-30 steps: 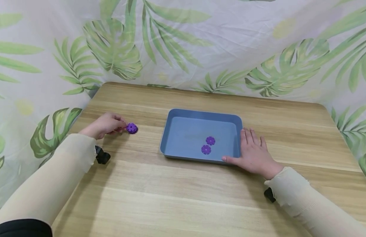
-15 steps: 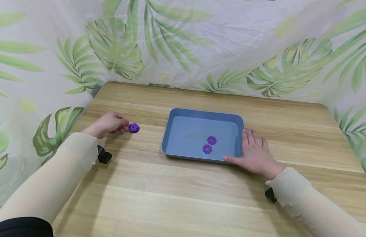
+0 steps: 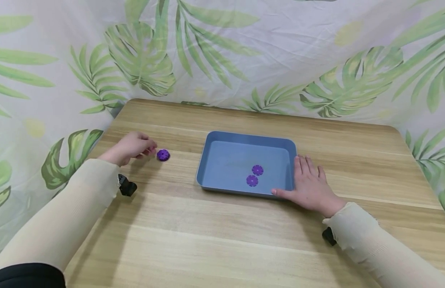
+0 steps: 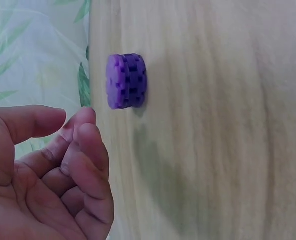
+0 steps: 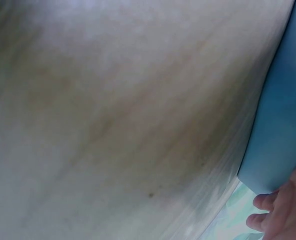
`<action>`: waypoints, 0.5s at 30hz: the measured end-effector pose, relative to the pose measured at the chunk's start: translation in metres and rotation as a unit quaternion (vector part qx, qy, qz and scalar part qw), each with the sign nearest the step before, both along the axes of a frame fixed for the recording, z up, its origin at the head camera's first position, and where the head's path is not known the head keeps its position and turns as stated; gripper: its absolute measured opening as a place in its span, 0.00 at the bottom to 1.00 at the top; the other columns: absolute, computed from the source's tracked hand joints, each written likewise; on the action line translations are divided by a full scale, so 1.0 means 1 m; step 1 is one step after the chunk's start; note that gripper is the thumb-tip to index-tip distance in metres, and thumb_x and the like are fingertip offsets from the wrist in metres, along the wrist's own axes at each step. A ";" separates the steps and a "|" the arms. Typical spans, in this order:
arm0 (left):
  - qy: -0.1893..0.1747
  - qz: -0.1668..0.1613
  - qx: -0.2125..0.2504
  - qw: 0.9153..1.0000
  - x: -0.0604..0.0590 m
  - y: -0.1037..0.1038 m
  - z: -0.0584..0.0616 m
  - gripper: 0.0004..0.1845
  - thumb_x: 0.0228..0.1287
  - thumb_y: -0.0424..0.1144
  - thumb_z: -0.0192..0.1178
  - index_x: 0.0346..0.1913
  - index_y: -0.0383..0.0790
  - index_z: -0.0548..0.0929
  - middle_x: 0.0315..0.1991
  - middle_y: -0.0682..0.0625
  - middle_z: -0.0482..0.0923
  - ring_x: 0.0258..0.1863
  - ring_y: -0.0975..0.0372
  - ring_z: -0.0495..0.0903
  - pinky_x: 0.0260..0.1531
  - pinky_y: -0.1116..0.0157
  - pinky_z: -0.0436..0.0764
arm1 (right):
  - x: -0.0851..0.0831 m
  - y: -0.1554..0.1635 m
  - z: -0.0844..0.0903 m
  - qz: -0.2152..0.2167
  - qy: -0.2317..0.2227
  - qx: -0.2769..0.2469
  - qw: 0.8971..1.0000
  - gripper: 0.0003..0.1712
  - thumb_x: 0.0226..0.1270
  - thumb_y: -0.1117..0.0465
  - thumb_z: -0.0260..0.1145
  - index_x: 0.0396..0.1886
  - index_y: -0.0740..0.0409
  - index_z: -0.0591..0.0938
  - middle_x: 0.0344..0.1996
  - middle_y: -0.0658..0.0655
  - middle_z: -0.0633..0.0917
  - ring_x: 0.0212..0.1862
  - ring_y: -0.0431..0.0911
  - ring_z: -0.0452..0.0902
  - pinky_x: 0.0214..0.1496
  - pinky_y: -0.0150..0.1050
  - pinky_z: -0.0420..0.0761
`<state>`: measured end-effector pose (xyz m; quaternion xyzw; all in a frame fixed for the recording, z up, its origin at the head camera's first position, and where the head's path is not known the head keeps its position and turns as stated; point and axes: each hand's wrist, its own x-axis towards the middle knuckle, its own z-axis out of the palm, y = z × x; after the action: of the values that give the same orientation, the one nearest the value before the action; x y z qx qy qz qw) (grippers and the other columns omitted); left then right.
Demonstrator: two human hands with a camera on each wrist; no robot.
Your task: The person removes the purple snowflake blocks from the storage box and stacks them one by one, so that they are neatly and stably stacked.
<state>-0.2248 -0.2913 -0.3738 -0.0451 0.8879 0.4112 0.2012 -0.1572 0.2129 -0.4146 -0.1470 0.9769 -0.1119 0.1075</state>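
Note:
A short stack of purple notched discs [image 3: 163, 155] lies on the table at the left; in the left wrist view the stack [image 4: 127, 81] shows its toothed edges. My left hand [image 3: 133, 146] hovers just left of it, fingers loosely bent, thumb and forefinger apart with nothing seen between them. Two more purple notched discs [image 3: 255, 175] lie flat inside the blue tray [image 3: 226, 156], near its front right. Along the tray's right side rests my right hand [image 3: 310, 186], its fingers extended on the side wall and its thumb on the front rim. Only some fingers [image 5: 282, 205] show in the right wrist view.
The wooden table [image 3: 208, 232] runs back to a leaf-print cloth [image 3: 222, 52] hanging behind it and at the sides. Black wrist cameras sit under both sleeves, the left camera [image 3: 127, 186] close above the tabletop.
My left hand has drawn slightly up and away from the stack, and its fingertips have parted from it. The right hand and tray stay in place.

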 end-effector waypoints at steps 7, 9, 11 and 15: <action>0.015 0.008 0.018 1.000 -0.003 0.013 0.008 0.18 0.78 0.39 0.51 0.54 0.23 0.78 0.37 0.52 0.82 0.38 0.61 0.79 0.37 0.64 0.77 | -0.001 0.000 0.000 -0.002 -0.001 -0.001 1.000 0.75 0.60 0.19 0.59 0.79 0.77 0.45 0.79 0.75 0.47 0.80 0.69 0.37 0.72 0.75 0.41; 0.015 0.005 0.029 0.999 -0.004 0.019 0.010 0.21 0.78 0.40 0.51 0.59 0.22 0.76 0.37 0.54 0.83 0.37 0.63 0.80 0.37 0.65 0.77 | -0.001 0.001 0.000 -0.002 -0.002 -0.001 1.000 0.75 0.60 0.19 0.59 0.79 0.77 0.45 0.79 0.75 0.47 0.80 0.69 0.37 0.72 0.75 0.41; 0.013 0.000 0.038 0.999 -0.004 0.026 0.012 0.23 0.78 0.40 0.51 0.62 0.22 0.75 0.38 0.55 0.83 0.37 0.64 0.79 0.37 0.65 0.77 | -0.001 0.001 0.000 -0.002 -0.002 -0.001 1.000 0.75 0.60 0.18 0.59 0.79 0.77 0.45 0.79 0.75 0.47 0.80 0.69 0.37 0.73 0.75 0.41; 0.016 -0.012 0.046 0.999 -0.006 0.039 0.013 0.23 0.79 0.41 0.51 0.63 0.23 0.75 0.43 0.51 0.83 0.39 0.63 0.79 0.40 0.62 0.78 | 0.000 0.000 0.000 -0.001 -0.001 -0.002 1.000 0.75 0.60 0.18 0.59 0.79 0.77 0.45 0.80 0.75 0.47 0.80 0.69 0.37 0.73 0.75 0.41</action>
<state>-0.2303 -0.2525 -0.3607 -0.0184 0.8715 0.4501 0.1938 -0.1576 0.2132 -0.4150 -0.1465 0.9766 -0.1140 0.1085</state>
